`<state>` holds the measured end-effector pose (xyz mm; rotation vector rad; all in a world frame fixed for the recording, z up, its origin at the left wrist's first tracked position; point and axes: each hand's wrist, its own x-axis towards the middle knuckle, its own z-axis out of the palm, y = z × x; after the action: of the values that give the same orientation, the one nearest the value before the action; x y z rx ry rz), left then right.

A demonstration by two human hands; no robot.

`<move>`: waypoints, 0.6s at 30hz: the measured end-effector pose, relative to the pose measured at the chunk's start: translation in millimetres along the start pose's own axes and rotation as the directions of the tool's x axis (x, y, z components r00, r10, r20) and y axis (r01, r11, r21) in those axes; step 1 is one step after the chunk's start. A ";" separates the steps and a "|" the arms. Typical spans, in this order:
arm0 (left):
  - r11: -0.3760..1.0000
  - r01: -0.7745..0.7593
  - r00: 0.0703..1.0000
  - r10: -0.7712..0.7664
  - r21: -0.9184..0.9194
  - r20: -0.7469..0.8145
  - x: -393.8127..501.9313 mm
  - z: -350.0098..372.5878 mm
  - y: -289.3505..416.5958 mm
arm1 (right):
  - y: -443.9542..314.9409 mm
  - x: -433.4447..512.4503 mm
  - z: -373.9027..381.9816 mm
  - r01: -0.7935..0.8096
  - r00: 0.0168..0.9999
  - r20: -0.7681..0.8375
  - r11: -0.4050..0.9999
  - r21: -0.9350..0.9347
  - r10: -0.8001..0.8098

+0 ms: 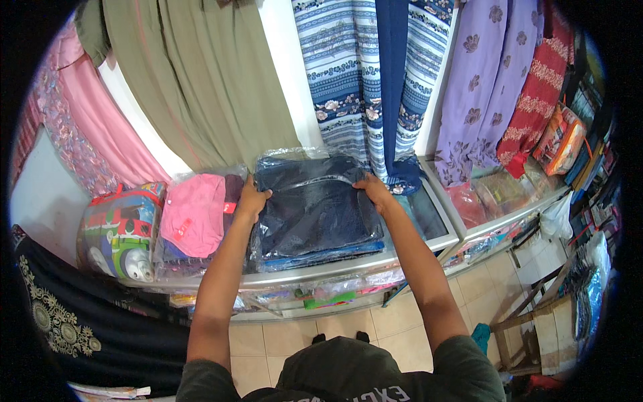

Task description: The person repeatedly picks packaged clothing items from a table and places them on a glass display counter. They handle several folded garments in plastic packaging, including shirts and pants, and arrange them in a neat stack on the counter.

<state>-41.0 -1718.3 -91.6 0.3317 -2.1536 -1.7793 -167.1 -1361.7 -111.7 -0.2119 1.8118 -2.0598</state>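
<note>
A stack of folded dark navy garments in clear plastic lies on the glass-topped display case straight before me. My left hand holds its left edge, the thumb lying over the plastic and the fingers partly hidden along the side. At the upper right edge, my right hand has its thumb on top, with the fingers mostly out of sight. Brighter blue fabric shows at the bottom of the stack's front edge. Just left of my left hand is a plastic pack of pink underwear.
Left of the underwear stands a cartoon-printed packed bundle. Behind the case hang olive cloth, blue-and-white patterned cloth and purple floral cloth. A second display case adjoins on the right. A wooden stand is at lower right.
</note>
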 end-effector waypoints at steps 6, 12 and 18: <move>0.659 -0.131 0.978 0.210 0.741 -0.015 -42.8 -8.8 51.6 | -30.5 -33.7 -14.9 0.185 0.944 -0.203 0.926 -0.330 -0.261; 0.498 -0.593 0.804 0.400 0.633 0.439 -114.3 37.2 80.3 | -32.9 -117.3 15.9 0.602 0.619 0.220 0.275 -0.750 -0.754; 0.495 -0.580 0.803 0.216 0.646 0.556 -136.9 70.6 50.2 | 5.7 -136.5 58.0 0.331 0.863 0.218 0.185 -0.925 -0.455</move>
<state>58.6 -1592.7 -68.1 -0.4114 -2.9102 -0.5229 -20.4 -1363.4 -89.3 -1.0127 3.1173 -0.8156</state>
